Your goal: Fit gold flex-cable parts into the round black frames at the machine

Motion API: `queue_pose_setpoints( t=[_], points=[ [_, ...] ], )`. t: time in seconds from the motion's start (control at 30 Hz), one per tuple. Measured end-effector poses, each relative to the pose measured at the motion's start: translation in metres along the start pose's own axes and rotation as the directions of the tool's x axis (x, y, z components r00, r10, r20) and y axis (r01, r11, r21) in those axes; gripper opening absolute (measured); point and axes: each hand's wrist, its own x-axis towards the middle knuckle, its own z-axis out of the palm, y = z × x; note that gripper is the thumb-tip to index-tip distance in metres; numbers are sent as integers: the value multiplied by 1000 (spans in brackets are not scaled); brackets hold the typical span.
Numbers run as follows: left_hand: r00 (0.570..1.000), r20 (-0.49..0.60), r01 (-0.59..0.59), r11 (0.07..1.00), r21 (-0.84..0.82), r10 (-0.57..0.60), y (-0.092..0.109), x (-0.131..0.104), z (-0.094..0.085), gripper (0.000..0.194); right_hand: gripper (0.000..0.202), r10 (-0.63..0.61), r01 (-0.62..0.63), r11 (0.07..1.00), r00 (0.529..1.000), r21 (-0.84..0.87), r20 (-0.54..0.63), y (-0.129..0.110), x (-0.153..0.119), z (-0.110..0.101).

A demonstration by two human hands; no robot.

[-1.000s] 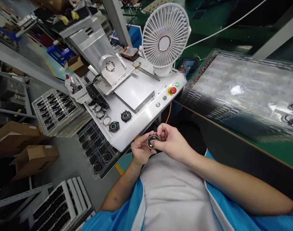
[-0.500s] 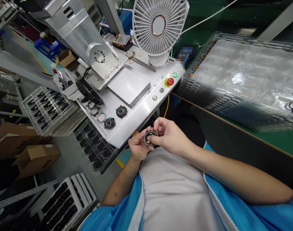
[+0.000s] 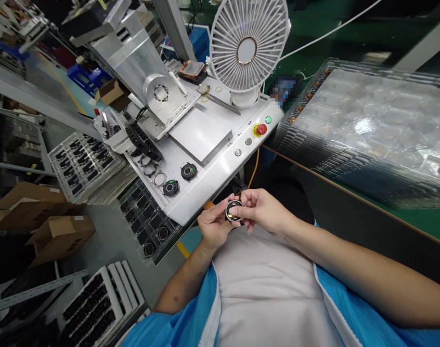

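Note:
My left hand [image 3: 213,225] is closed around the edge of a round watch case [image 3: 233,204], holding it in front of my body. The case has a silver rim and a dark inside with small gold-coloured parts. My right hand [image 3: 260,210] grips the other side of it, the thumb pressed on the open face. Some fingertips are hidden behind the case. On the front left corner of the white machine [image 3: 209,180] lie two black round watch parts, one [image 3: 188,171] beside the other [image 3: 171,188], each with a green dot. Thin metal rings [image 3: 160,179] lie near them.
A white fan [image 3: 247,50] stands at the machine's back right. Along the machine's front edge sit a red emergency button [image 3: 261,129] and several smaller buttons. Stacked clear trays [image 3: 379,120] rise at right. Trays of dark parts [image 3: 142,217] and cardboard boxes [image 3: 61,236] are at left.
Both hands and the watch case have shifted slightly right and down in the view, as has the whole scene. My right-hand fingers now wrap lower around the case's right side.

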Motion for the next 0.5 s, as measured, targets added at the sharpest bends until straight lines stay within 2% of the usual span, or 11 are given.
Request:
queue_pose_setpoints(
  t=[0.1, 0.23, 0.33, 0.4, 0.43, 0.5],
  points=[
    [1000, -25, 6, 998, 69, -4, 3, 0, 0, 57, 65, -20, 18, 997, 1000, 71, 23, 4, 2, 1],
    [997, -80, 27, 995, 97, -19, 1, -1, -2, 53, 62, -66, 65, 996, 998, 68, 14, 9, 7, 7],
    [987, -155, 55, 997, 52, -46, -2, 1, -3, 49, 60, -100, 101, 994, 995, -36, 18, 7, 19, 7],
    [975, -216, 60, 998, 7, -57, 1, 6, -4, 47, 57, -138, 142, 977, 990, -158, 38, -5, 35, 2],
    [971, -232, 60, 998, -19, -63, 4, 8, -4, 46, 55, -181, 179, 962, 983, -206, 9, -14, 45, -2],
    [974, -209, 78, 994, -78, -93, 12, 13, -5, 43, 50, -310, 263, 928, 938, -262, -153, -38, 68, -13]
  ],
)
